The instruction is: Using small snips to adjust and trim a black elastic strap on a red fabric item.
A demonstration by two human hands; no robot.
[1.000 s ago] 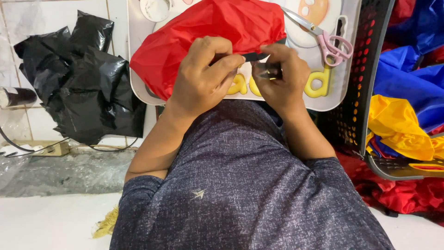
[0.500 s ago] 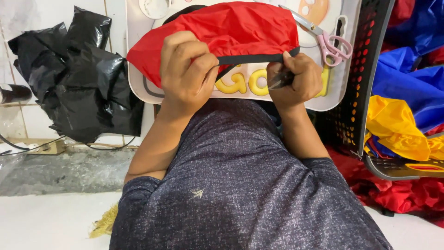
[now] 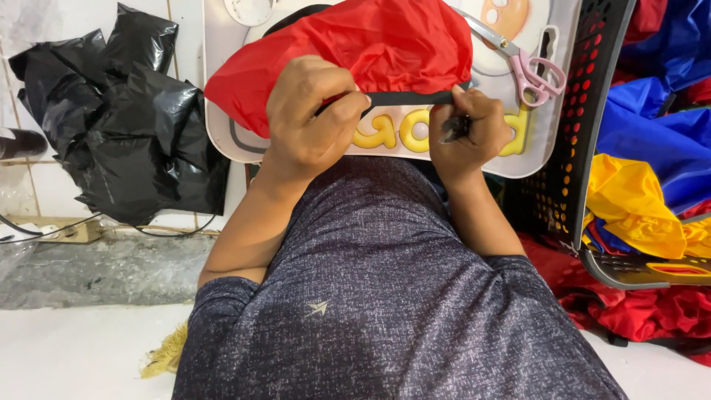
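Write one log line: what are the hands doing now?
left hand: grips black strap | right hand: pinches strap's other end | red cloth: on white tray | pink scissors: on tray

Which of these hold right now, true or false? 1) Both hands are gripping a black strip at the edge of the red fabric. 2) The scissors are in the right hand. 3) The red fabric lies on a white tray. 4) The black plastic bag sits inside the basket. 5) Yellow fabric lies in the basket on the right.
1) True: the left hand and right hand stretch the black strip along the red fabric.
2) False: the pink-handled scissors lie on the white tray, untouched.
3) True.
4) False: the black plastic bag lies on the left, against the tiled wall, far from the basket.
5) True: the yellow fabric lies there.
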